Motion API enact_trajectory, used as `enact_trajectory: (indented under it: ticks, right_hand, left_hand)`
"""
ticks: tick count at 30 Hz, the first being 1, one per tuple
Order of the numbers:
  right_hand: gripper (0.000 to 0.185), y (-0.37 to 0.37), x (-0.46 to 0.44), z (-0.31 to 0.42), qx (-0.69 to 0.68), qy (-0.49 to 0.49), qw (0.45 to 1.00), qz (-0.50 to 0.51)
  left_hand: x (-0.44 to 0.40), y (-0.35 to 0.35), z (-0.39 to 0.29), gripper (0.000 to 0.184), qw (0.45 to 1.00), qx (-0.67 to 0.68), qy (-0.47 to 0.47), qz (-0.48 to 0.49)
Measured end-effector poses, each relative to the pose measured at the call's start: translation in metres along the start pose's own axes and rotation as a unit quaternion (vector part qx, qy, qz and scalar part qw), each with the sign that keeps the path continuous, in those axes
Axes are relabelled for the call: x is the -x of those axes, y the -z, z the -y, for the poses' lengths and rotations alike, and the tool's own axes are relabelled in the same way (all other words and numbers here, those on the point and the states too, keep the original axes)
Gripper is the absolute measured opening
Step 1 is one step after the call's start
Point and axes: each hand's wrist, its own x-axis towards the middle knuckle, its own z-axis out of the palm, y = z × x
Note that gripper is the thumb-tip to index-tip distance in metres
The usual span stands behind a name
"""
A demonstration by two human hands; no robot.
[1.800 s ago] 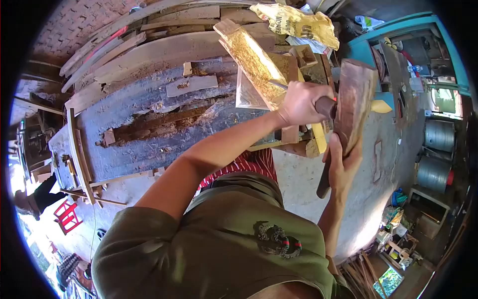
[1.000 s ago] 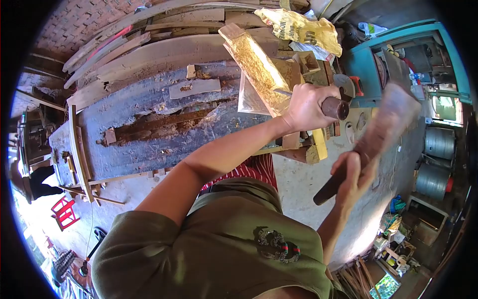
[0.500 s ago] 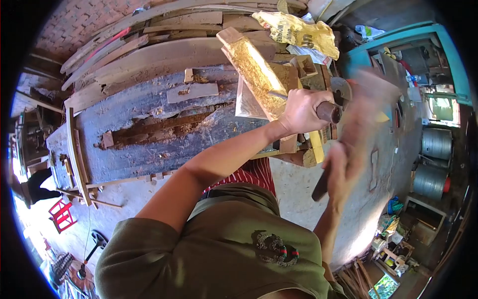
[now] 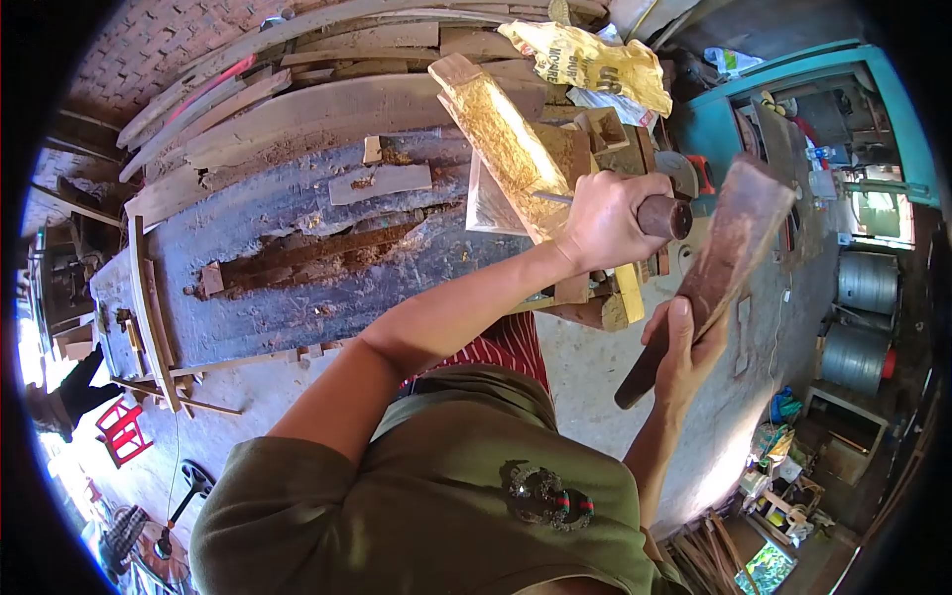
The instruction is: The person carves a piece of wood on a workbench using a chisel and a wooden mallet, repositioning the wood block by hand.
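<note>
My left hand (image 4: 617, 220) is closed around a chisel (image 4: 666, 216). The chisel's dark round handle end sticks out on the right, and its thin metal blade points left onto a wooden block (image 4: 508, 137). That block lies slantwise, its top face rough, yellowish and strewn with chips. Further right, my right hand (image 4: 686, 347) grips a brown wooden mallet (image 4: 732, 233) by its handle. The mallet's thick end is raised to the right of the chisel handle, apart from it. Below the block is a pale-edged wooden piece (image 4: 486, 208).
A worn dark workbench (image 4: 297, 327) with a long ragged hollow spans the left. Planks (image 4: 327, 109) are stacked behind it. A yellow printed sack (image 4: 595, 64) lies at the back. Metal drums (image 4: 855, 359) stand far right, and a red stool (image 4: 124, 433) is at lower left.
The mallet, blurred by motion before, is now sharp, still raised to the right of the chisel. My left hand and the chisel have hardly moved.
</note>
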Motion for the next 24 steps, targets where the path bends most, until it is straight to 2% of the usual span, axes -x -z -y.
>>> enact_trajectory:
  ticks: [1,3,5,7,8,9,11,13,14,15,17,18,19,21,24]
  right_hand:
    - [0.034,0.001,0.0,0.002,0.003,-0.004,1.0,0.0]
    - [0.031,0.003,-0.002,0.007,0.037,0.067,0.997,-0.026]
    - [0.039,0.004,-0.002,0.012,-0.007,0.041,0.999,-0.024]
    - [0.026,-0.006,-0.006,0.008,0.077,0.07,0.994,-0.031]
    - [0.023,-0.002,-0.009,-0.011,0.126,0.072,0.989,0.004]
    - [0.027,-0.009,-0.008,-0.012,0.07,0.022,0.997,0.026]
    - [0.029,-0.003,-0.009,-0.001,0.102,-0.009,0.995,0.001]
    - [0.031,-0.001,-0.009,0.012,0.06,0.073,0.995,-0.02]
    - [0.032,0.001,-0.008,0.008,0.001,0.095,0.995,-0.042]
    - [0.032,-0.001,-0.008,0.008,0.0,0.095,0.995,-0.042]
    - [0.032,-0.006,-0.005,0.009,0.088,0.085,0.992,-0.025]
    - [0.032,-0.008,-0.008,0.002,0.128,0.039,0.991,0.022]
    - [0.034,-0.003,-0.011,-0.016,0.152,0.062,0.986,0.033]
    - [0.036,0.006,-0.005,-0.013,0.155,0.052,0.986,0.006]
    - [0.041,0.001,0.009,0.008,0.009,0.094,0.995,-0.035]
  left_hand:
    - [0.001,0.0,0.001,0.024,1.0,0.002,0.004,0.001]
    - [0.001,0.0,0.003,0.02,0.999,0.018,-0.027,0.013]
    - [0.0,-0.001,0.004,0.02,0.999,0.026,-0.028,0.007]
    - [-0.001,-0.001,0.004,0.022,1.0,0.028,0.006,0.006]
    - [-0.002,0.0,0.005,0.022,1.0,0.027,0.006,0.006]
    - [-0.001,0.001,0.006,0.022,1.0,0.025,0.002,-0.001]
    - [-0.004,0.001,0.009,0.021,1.0,0.02,-0.003,-0.016]
    - [-0.001,0.003,0.009,0.021,0.999,0.025,-0.035,0.003]
    - [0.001,0.002,0.01,0.022,0.999,0.02,-0.032,0.015]
    - [0.003,0.002,0.008,0.022,0.999,0.02,-0.032,0.015]
    - [0.01,0.0,0.004,0.022,0.999,-0.016,-0.025,0.031]
    - [0.014,-0.002,0.009,0.02,0.999,-0.033,-0.032,0.025]
    - [0.016,-0.004,0.014,0.02,0.999,-0.029,-0.036,0.029]
    - [0.015,-0.004,0.024,0.02,0.998,-0.021,-0.046,0.038]
    - [0.018,0.0,0.021,0.022,0.999,-0.028,-0.021,0.042]
